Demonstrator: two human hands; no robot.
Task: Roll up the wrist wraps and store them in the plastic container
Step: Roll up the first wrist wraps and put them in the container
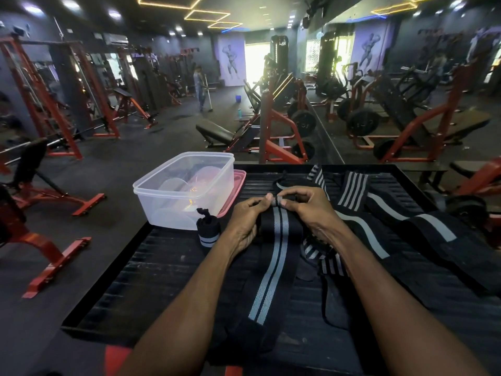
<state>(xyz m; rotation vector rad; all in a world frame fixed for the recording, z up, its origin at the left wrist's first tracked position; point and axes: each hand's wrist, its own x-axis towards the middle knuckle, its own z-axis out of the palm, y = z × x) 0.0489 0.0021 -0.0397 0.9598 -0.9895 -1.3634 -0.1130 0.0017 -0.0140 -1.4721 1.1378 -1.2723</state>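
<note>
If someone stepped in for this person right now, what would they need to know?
Left hand and right hand: both pinch the far end of the striped wrap, just starting its roll; the rest lies flat toward the person.
Done: one rolled wrap stands beside the plastic container, not inside it.
Container: open, resting on its pink lid; it looks to hold no wraps.
Left: finish this roll, roll the loose wraps piled at the right of the black tray, then put all in the container.

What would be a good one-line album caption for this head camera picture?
Both hands, left and right, start rolling a striped wrist wrap beside a clear plastic container in a gym.
</note>
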